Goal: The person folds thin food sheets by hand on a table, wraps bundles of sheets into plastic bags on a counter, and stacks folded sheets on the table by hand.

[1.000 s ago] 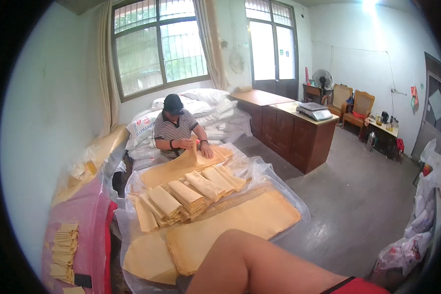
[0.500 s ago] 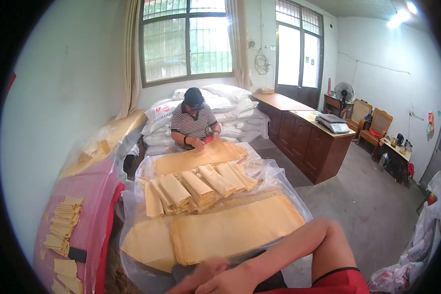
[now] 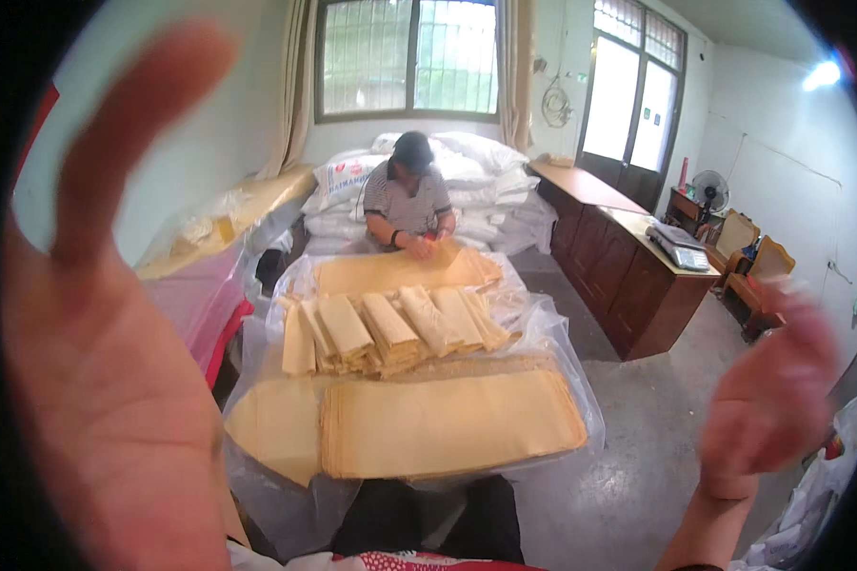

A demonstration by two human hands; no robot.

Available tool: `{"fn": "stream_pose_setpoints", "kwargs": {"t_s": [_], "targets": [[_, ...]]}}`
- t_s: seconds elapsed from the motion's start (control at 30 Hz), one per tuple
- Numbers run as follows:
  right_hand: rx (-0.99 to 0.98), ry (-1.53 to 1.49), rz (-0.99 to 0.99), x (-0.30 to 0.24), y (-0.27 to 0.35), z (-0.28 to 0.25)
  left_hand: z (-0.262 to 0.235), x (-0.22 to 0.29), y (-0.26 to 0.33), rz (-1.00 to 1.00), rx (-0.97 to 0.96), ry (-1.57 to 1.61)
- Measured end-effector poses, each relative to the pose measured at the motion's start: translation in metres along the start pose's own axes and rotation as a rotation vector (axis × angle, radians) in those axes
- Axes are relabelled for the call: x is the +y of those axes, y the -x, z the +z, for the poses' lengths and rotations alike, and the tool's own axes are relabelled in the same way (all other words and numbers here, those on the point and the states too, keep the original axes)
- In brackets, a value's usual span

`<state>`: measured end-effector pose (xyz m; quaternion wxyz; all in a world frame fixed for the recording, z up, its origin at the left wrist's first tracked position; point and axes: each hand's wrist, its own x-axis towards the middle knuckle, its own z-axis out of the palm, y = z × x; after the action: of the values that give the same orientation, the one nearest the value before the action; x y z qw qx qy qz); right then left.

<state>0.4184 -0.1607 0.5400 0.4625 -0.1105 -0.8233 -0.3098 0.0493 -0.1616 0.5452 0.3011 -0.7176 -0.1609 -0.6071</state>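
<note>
Between raised empty hands, flat yellow sheets (image 3: 452, 423) lie stacked (edges ragged).

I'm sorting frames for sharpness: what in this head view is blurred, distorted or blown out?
Head view: the left hand is huge and soft, too near the lens; the right hand is smeared by blur; the stacked yellow sheets look sharp; the window and a ceiling light are overexposed; fisheye bends the edges, with a black rim.

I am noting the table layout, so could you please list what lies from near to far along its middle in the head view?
Large flat yellow sheets → row of folded sheet bundles → far flat stack → seated co-worker → white sacks.
</note>
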Motion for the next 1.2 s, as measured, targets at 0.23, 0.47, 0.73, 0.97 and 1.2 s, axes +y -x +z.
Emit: {"fn": "stream_pose_setpoints", "kwargs": {"t_s": [0.23, 0.47, 0.73, 0.97, 1.2], "targets": [[0.097, 0.072, 0.461, 0.003, 0.022, -0.068, 0.063, -0.057, -0.083, 0.079, -0.054, -0.221], [0.124, 0.126, 0.753, 0.006, 0.033, -0.096, 0.086, -0.153, -0.218, -0.023, 0.028, -0.496], [0.22, 0.229, 0.839, -0.001, 0.065, -0.098, 0.097, -0.169, -0.285, -0.121, 0.106, -0.478], [0.172, 0.297, 0.849, 0.004, 0.069, -0.1, 0.157, -0.102, -0.233, 0.213, 0.166, -0.272], [0.073, 0.229, 0.729, -0.017, 0.033, -0.115, 0.178, 0.009, -0.097, 0.379, -0.129, 0.177]]}}
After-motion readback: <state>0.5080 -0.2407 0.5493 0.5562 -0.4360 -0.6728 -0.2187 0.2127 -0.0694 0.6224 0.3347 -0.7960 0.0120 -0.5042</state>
